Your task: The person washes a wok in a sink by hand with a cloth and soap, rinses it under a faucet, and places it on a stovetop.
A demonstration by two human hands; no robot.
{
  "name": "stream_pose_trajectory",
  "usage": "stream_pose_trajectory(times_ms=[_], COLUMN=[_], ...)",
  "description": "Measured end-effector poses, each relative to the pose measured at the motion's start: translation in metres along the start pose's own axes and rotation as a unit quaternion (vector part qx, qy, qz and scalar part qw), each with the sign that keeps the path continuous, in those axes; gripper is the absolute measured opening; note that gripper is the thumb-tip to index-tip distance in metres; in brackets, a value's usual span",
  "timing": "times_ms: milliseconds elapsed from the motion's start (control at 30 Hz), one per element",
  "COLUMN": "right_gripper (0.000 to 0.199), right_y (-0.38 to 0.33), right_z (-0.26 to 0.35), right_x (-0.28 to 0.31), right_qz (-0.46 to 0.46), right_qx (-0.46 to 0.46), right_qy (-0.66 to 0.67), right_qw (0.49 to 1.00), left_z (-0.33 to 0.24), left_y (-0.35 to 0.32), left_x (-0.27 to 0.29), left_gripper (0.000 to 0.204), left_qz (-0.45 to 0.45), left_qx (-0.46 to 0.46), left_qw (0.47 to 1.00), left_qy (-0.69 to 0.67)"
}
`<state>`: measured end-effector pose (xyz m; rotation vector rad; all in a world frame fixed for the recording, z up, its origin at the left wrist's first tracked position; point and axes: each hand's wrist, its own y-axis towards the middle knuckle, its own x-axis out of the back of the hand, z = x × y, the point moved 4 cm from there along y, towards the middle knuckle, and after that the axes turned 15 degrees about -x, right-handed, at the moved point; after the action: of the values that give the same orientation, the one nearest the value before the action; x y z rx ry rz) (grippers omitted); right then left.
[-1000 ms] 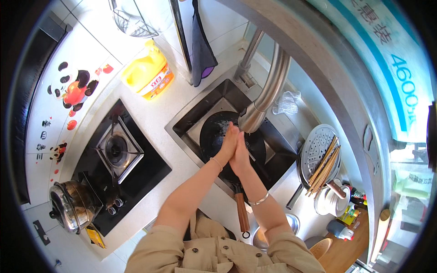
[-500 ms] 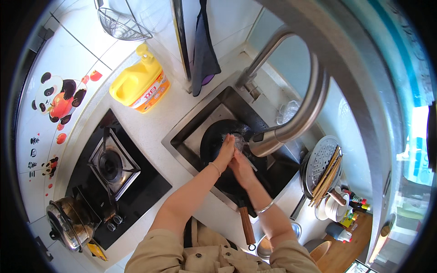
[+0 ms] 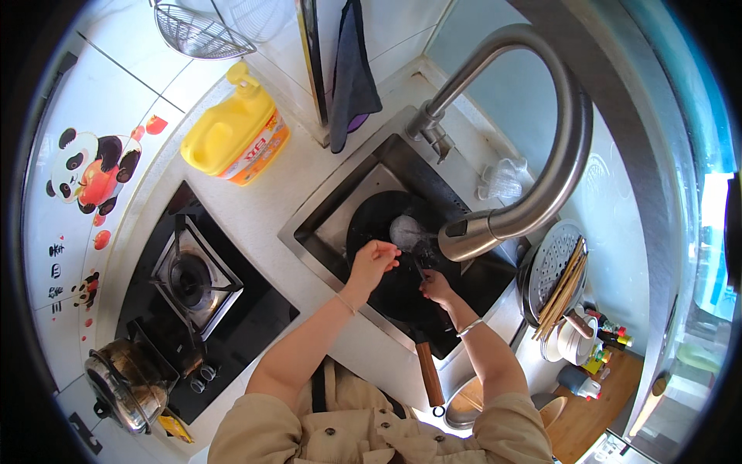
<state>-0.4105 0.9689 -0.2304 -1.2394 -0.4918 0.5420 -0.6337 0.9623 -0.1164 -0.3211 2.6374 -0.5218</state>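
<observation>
In the sink [image 3: 325, 271] lies a black wok [image 3: 367, 224] with a wooden handle [image 3: 430, 373] pointing toward me. Above the wok, my left hand [image 3: 372, 268] has its fingers curled and pressed together; whatever they may hold is hidden. My right hand [image 3: 437, 287] is closed around a thin dark handle [image 3: 421, 267] over the wok's right part. A round, pale, shiny shape [image 3: 406, 229] sits in the wok beyond my hands; I cannot tell whether it is foam, water or a utensil's head. The arched tap [image 3: 471, 237] ends just right of it.
A black gas hob [image 3: 255, 305] with a lidded pot [image 3: 127, 387] is left. A yellow jug [image 3: 236, 139] stands behind the hob. Right of the sink are a perforated steel plate [image 3: 563, 255] with chopsticks [image 3: 563, 292], bowls [image 3: 576, 344] and bottles [image 3: 578, 387]. A dark cloth [image 3: 355, 77] hangs behind.
My hands were pressed together over the wok; now they are apart. The right has moved right and nearer to me and grips a dark handle, and the left is curled.
</observation>
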Motion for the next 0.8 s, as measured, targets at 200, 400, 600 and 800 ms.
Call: stream_pose_trajectory(times_ms=[200, 400, 600, 800], right_gripper=[0.007, 0.018, 0.022, 0.026], right_y=[-0.072, -0.118, -0.138, -0.119], right_z=[0.036, 0.062, 0.073, 0.103], right_x=[-0.031, -0.063, -0.068, 0.007], right_qz=[0.111, 0.017, -0.054, 0.073], right_qx=[-0.062, 0.128, 0.124, 0.131], right_qy=[0.336, 0.254, 0.210, 0.570], right_qw=[0.933, 0.958, 0.968, 0.808], left_z=[0.026, 0.051, 0.046, 0.004], left_y=[-0.042, -0.043, -0.020, -0.025], left_x=[-0.013, -0.022, -0.027, -0.034], left_gripper=[0.034, 0.025, 0.012, 0.019], left_qz=[0.026, 0.026, 0.026, -0.014], left_qx=[0.029, 0.203, 0.143, 0.155], left_qw=[0.999, 0.978, 0.989, 0.986], left_qy=[0.015, -0.029, 0.030, -0.057])
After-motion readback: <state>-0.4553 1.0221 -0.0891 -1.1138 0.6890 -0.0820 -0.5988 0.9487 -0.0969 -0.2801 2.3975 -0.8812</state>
